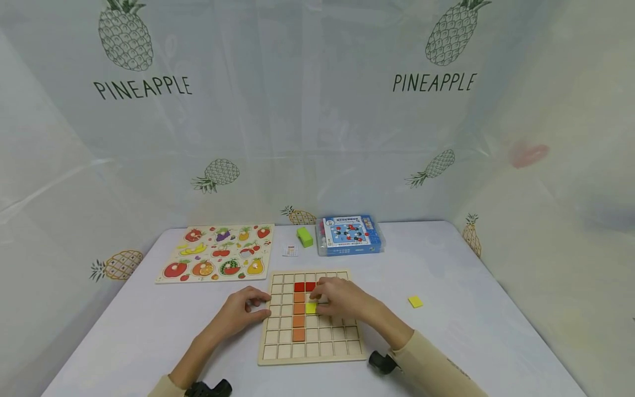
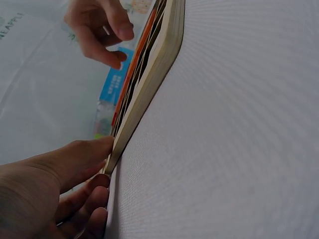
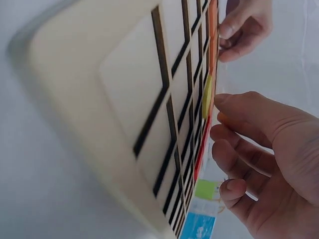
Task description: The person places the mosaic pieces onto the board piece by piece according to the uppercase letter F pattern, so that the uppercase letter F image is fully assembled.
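A wooden grid board (image 1: 333,348) lies flat on the table. Two red square tiles (image 1: 299,286) sit side by side in it, and a column of several orange tiles (image 1: 299,321) runs down from the left one. A yellow tile (image 1: 311,308) lies beside that column. My left hand (image 1: 242,310) touches the board's left edge with thumb and fingertips, fingers loosely bent. Over the board, my right hand (image 1: 342,298) has its fingertips close by the yellow tile; in the left wrist view its thumb and forefinger stand apart with nothing between them.
A loose yellow tile (image 1: 415,301) lies right of the board. Farther back are a fruit puzzle board (image 1: 213,260), a green block (image 1: 305,237), a small printed card (image 1: 290,251) and a blue-and-clear box (image 1: 351,236). A pineapple-print curtain (image 1: 297,121) hangs behind the table.
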Demonstrator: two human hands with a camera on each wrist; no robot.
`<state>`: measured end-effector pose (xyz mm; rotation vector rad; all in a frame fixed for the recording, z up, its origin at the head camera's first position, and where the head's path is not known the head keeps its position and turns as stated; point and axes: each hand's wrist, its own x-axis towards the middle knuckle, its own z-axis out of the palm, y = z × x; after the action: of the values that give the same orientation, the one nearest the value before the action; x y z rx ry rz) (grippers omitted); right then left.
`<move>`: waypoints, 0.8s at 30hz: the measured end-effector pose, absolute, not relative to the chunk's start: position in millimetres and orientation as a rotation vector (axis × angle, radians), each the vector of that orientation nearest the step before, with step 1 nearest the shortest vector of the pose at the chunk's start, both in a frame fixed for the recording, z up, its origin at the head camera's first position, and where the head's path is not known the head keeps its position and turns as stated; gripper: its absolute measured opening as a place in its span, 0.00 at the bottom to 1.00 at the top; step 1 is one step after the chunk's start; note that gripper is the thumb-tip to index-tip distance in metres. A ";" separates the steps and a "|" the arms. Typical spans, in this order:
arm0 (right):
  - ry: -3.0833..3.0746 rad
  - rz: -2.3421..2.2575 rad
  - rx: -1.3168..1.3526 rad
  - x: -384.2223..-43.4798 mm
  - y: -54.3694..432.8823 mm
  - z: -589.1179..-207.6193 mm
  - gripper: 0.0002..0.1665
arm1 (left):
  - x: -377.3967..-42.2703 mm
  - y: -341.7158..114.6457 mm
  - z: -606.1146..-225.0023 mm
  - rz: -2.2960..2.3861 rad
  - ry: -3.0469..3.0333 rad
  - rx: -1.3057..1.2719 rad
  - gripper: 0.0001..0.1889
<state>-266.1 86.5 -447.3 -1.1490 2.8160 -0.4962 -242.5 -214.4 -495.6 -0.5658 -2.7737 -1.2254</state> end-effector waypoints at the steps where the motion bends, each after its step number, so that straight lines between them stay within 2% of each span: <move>1: 2.814 -0.509 -1.138 -266.1 89.1 -446.3 0.15 | -242.2 -214.3 -495.5 -1.229 -2.775 -0.563 0.15; 24: 2.960 -0.588 -0.931 -258.3 190.8 -432.5 0.17 | -241.6 -214.3 -495.4 -1.212 -2.773 -0.565 0.15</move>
<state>-258.3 190.8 -432.5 -0.9309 2.9599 -0.5885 -241.6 -214.3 -495.4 -0.5650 -2.7733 -1.2122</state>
